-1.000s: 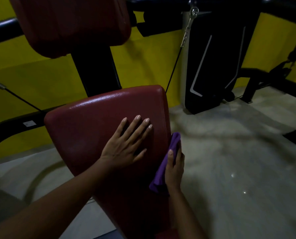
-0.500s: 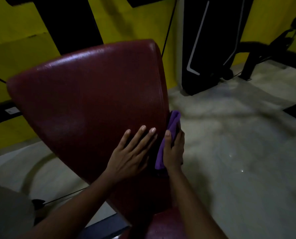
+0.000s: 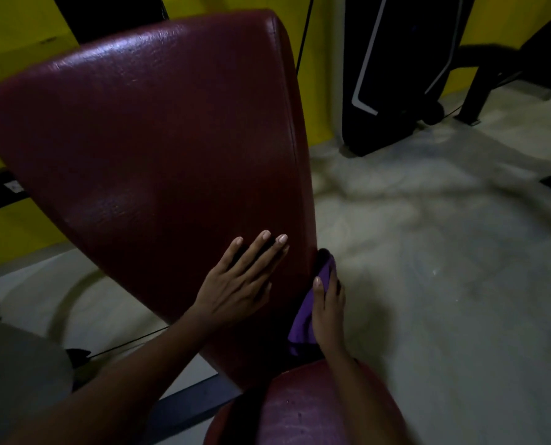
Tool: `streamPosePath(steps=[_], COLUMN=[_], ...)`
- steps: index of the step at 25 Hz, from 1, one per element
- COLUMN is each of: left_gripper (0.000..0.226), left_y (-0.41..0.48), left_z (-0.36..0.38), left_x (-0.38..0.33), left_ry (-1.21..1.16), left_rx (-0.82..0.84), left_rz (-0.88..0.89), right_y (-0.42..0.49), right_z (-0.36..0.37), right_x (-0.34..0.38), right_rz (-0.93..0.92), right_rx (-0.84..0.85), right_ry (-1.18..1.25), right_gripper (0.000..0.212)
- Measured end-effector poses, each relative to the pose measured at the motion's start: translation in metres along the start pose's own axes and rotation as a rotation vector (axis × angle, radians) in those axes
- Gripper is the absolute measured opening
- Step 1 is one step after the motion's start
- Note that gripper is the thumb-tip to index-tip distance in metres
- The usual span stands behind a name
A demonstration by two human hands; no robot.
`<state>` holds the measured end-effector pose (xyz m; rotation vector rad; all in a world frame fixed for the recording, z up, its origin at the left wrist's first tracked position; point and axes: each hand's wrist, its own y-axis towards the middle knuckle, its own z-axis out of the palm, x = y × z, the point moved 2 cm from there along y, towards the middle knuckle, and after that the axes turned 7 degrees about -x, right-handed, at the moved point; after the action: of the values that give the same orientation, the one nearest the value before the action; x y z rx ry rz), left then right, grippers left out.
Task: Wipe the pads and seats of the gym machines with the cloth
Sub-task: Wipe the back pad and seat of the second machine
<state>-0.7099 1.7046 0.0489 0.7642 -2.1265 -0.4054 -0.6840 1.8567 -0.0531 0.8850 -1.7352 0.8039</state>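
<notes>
A large dark red back pad [image 3: 158, 149] fills the middle of the view, tilted away from me. My left hand [image 3: 239, 281] lies flat on its lower right face, fingers straight. My right hand [image 3: 328, 303] holds a purple cloth [image 3: 304, 313] against the pad's right side edge, low down; the fingers wrap round behind the cloth and are partly hidden. Below the pad, the round dark red seat [image 3: 303, 409] shows under my right forearm.
A black weight-stack cover [image 3: 399, 69] with white stripes stands at the back right against the yellow wall [image 3: 20, 33]. A black machine frame [image 3: 492, 72] is at far right. Pale concrete floor [image 3: 444, 268] spreads to the right. A thin cable [image 3: 129, 342] runs under the pad.
Both hands have slid down the pad, the right one taking the cloth lower along the side edge. My view has dropped and come closer, so the seat now shows.
</notes>
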Motion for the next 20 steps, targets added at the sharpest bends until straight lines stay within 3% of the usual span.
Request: streamPosePath(steps=[3,6,7,9,12,16,20], left_gripper=[0.063,0.063,0.064,0.066,0.064,0.063,0.067], left_y=[-0.012,-0.029,-0.036,-0.045,-0.048,-0.048,-0.037], left_z=[0.011,0.024,0.029,0.034,0.036,0.025,0.001], left_x=[-0.015,-0.036,-0.043,-0.054,-0.06,-0.059,-0.049], left_ry=[-0.016,-0.034,-0.042,-0.048,-0.044,-0.133,-0.368], left_rx=[0.003,0.006,0.014,0.027,0.054,0.116,0.197], left_rz=[-0.024,-0.017,-0.015,-0.029,-0.048,-0.048,-0.127], right_y=[0.017,0.014,0.009,-0.005,0.001,-0.001,-0.007], right_z=[-0.003,0.005,0.008,0.013,0.019,0.015,-0.003], right_x=[0.028,0.003,-0.016,-0.048,-0.072,-0.061,-0.003], right_rz=[-0.097,-0.049,-0.003,0.106,0.197,0.207,0.04], right_rx=[0.024,0.011,0.032,0.115,0.069,0.022,-0.019], right_ry=[0.097,0.133,0.103,-0.003,-0.1,-0.138,-0.077], right_gripper=[0.061,0.112,0.115,0.087,0.05,0.047,0.048])
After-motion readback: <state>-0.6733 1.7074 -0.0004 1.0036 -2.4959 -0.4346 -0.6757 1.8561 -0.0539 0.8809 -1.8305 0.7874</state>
